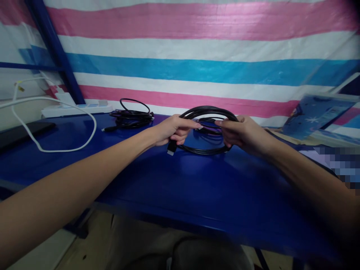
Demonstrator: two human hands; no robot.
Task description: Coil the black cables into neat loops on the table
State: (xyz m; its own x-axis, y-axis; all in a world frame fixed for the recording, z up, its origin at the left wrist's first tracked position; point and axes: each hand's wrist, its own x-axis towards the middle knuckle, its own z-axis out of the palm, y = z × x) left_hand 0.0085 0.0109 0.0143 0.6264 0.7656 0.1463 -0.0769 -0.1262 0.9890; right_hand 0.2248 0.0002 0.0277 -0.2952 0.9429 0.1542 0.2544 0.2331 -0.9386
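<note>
A black cable wound into a coil (pixel 208 111) is held just above the blue table (pixel 180 180), near its far side. My left hand (pixel 172 130) is closed round the coil's left side, and a black plug end (pixel 170 149) hangs just below its fingers. On the coil's right side, my right hand (pixel 242 134) grips it with fingers curled over the loops. Both hands hold the coil upright and tilted towards me.
A second black coiled cable (pixel 131 115) lies on the table at the back left. A white cable (pixel 53 123) loops from a white power strip (pixel 75 108). A dark flat device (pixel 19 133) is at far left; a blue packet (pixel 315 112) leans at right.
</note>
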